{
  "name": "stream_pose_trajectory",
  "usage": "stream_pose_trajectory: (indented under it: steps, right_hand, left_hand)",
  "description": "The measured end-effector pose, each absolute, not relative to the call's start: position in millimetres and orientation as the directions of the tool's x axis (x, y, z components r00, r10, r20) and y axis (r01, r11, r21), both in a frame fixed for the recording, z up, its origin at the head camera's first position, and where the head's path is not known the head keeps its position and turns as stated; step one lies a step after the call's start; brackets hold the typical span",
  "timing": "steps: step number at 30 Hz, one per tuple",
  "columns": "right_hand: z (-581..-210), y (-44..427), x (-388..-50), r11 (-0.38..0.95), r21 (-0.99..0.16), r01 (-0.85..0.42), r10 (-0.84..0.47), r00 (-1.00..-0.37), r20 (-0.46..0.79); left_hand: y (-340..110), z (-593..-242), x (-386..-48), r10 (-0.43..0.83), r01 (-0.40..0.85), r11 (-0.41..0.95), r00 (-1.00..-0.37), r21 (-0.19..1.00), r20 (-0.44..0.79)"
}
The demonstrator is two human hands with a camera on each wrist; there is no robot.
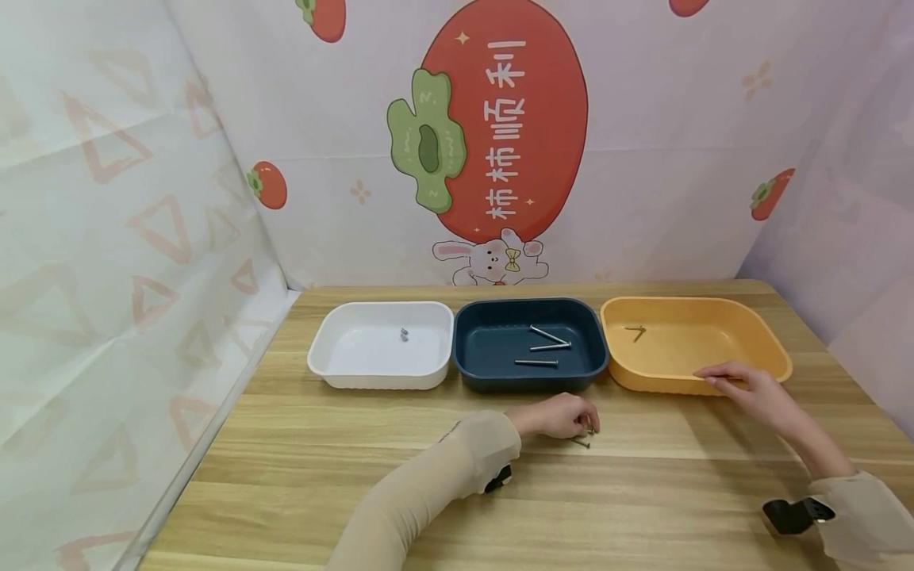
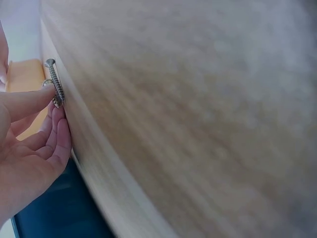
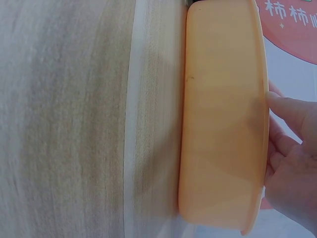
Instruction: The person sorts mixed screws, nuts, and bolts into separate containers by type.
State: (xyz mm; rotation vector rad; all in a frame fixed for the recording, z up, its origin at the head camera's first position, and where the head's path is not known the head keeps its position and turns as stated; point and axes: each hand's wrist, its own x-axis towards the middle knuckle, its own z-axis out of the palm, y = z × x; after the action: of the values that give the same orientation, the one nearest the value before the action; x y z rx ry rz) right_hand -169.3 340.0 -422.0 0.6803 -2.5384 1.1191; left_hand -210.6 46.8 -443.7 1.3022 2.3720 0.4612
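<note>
My left hand (image 1: 560,415) is low over the table in front of the dark blue tray, its fingertips at a small brass-coloured screw (image 2: 56,102), which thumb and fingers seem to pinch. Beside it a longer silvery screw (image 2: 57,82) lies against the thumb tip; in the head view, a screw (image 1: 582,443) shows on the wood just below the fingers. With thumb outside and fingers inside, my right hand (image 1: 758,396) holds the front rim of the orange tray (image 3: 223,114). Inside that tray lie a few brass-coloured screws (image 1: 639,331).
Left of the orange tray stand a dark blue tray (image 1: 528,385) holding 3 long screws (image 1: 537,363) and a white tray (image 1: 378,381) with small metal pieces (image 1: 404,335). All three line the rear of the wooden table (image 1: 300,476), before a printed cloth backdrop (image 1: 643,198).
</note>
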Motion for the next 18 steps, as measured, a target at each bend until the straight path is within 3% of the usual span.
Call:
stream_pose_trajectory:
  steps: [18]
  right_hand:
    - [-421.9, 339.7, -168.9, 0.579, -0.614, -0.537, -0.309, -0.841, 0.444]
  left_hand:
    - [48.1, -437.3, -211.6, 0.851, 0.679, 0.495, -0.503, 0.543, -0.147]
